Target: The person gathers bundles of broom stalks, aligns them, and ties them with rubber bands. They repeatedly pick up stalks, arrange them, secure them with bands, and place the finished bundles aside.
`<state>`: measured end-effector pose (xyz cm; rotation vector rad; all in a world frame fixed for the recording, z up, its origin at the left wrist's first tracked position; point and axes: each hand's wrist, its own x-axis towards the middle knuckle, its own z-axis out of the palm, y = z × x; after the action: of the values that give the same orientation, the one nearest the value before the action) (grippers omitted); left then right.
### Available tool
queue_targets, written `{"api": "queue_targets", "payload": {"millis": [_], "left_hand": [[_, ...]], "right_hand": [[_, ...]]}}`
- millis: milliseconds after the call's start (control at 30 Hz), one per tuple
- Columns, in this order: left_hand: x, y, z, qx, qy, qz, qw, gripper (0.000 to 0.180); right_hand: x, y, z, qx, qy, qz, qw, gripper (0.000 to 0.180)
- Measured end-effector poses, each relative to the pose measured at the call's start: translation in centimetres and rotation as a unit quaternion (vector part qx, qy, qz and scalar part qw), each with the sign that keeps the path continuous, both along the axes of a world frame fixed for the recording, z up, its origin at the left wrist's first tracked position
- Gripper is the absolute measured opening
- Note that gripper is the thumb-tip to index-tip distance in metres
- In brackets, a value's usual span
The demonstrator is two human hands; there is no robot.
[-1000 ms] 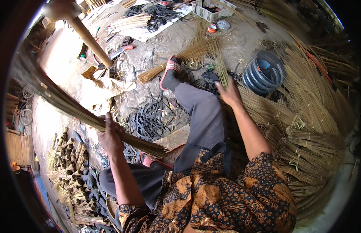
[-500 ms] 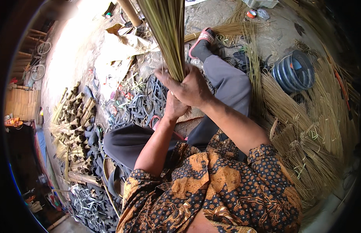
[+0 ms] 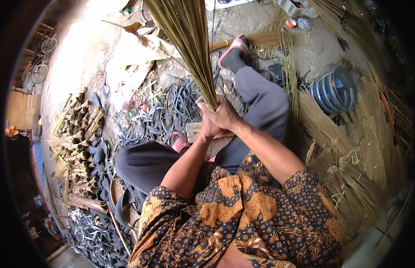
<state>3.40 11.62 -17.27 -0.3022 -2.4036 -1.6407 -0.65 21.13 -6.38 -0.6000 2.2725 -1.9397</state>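
The room had a bare, worn floor (image 3: pixel 323 51), glaringly bright on the left, with a bamboo screen (image 3: pixel 25 109) and a bicycle (image 3: pixel 39 73) beyond its left edge. A long bundle of thin dry stalks (image 3: pixel 189 49) stood over the middle of the floor, in front of the seated person, its narrow lower end in the hands and its spread stems running out of view above. The right hand (image 3: pixel 227 115) was clenched around the stalks near that end. The left hand (image 3: pixel 210 127) lay pressed just beneath it; its fingers were mostly hidden, so whether they were grasping the stalks I could not tell. Behind the hands, a tangle of dark, flat strips (image 3: pixel 169 107) covered the floor. A pink sandal (image 3: pixel 178 142) showed by the bent left knee, and another pink sandal (image 3: pixel 237 43) was on the outstretched foot, just beside a sheaf of straw-coloured stalks (image 3: pixel 263 39). Loose greenish stalks (image 3: pixel 288 67) lay by the right knee, with a clear bluish ribbed bucket (image 3: pixel 323 94) to their right. Further out, short tied bundles (image 3: pixel 80 138) were heaped toward the floor's left edge, above a pile of greyish strips (image 3: pixel 89 232). A broad heap of long stalks (image 3: pixel 366 134) lay along the right edge, and a white plastic basket (image 3: pixel 296 8) stood toward the far edge, near a small orange-and-white container (image 3: pixel 291 23).
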Motion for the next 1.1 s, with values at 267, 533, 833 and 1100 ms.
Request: {"api": "queue_targets", "payload": {"millis": [267, 533, 833, 1100], "left_hand": [[-0.7, 1.7, -1.7, 0.044, -0.049, -0.020, 0.998, 0.038], [-0.7, 2.9, -3.1, 0.035, -0.115, -0.036, 0.992, 0.035], [0.6, 3.2, 2.1, 0.035, -0.270, -0.076, 0.959, 0.035], [-1.5, 2.5, 12.6, 0.067, -0.335, -0.200, 0.918, 0.025]], "right_hand": [[1.0, 2.0, 0.9, 0.006, 0.060, -0.060, 0.996, 0.029], [0.7, 2.9, -1.7, 0.048, 0.041, -0.051, 0.997, 0.019], [-3.9, 5.7, 4.5, -0.177, -0.092, -0.076, 0.977, 0.030], [-1.7, 5.7, 6.8, -0.350, -0.259, 0.015, 0.900, 0.032]]}}
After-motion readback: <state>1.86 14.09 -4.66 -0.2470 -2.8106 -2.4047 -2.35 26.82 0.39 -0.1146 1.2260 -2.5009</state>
